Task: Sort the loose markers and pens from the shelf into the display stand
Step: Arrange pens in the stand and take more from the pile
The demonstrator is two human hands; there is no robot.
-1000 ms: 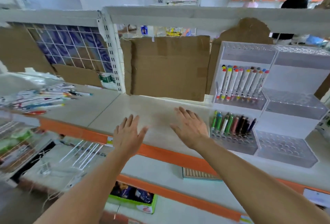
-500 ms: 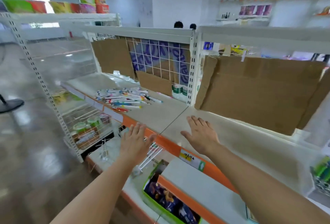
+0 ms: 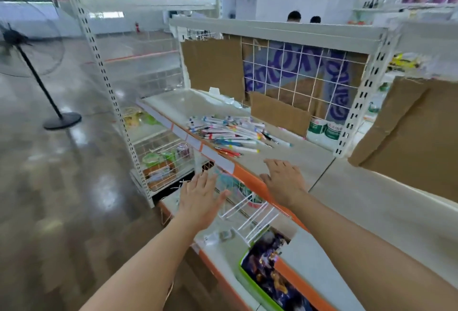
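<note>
My left hand (image 3: 200, 198) and right hand (image 3: 282, 180) are spread flat, holding nothing; the markers (image 3: 233, 133) lie at frame centre on the shelf (image 3: 297, 159).

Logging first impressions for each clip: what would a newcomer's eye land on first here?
The heap of loose markers and pens on the white shelf at centre draws the eye first. Next come the two bare hands: the left hand held open below the shelf's orange edge, the right hand open over the shelf, both empty. A standing fan is on the glossy floor at left.
</note>
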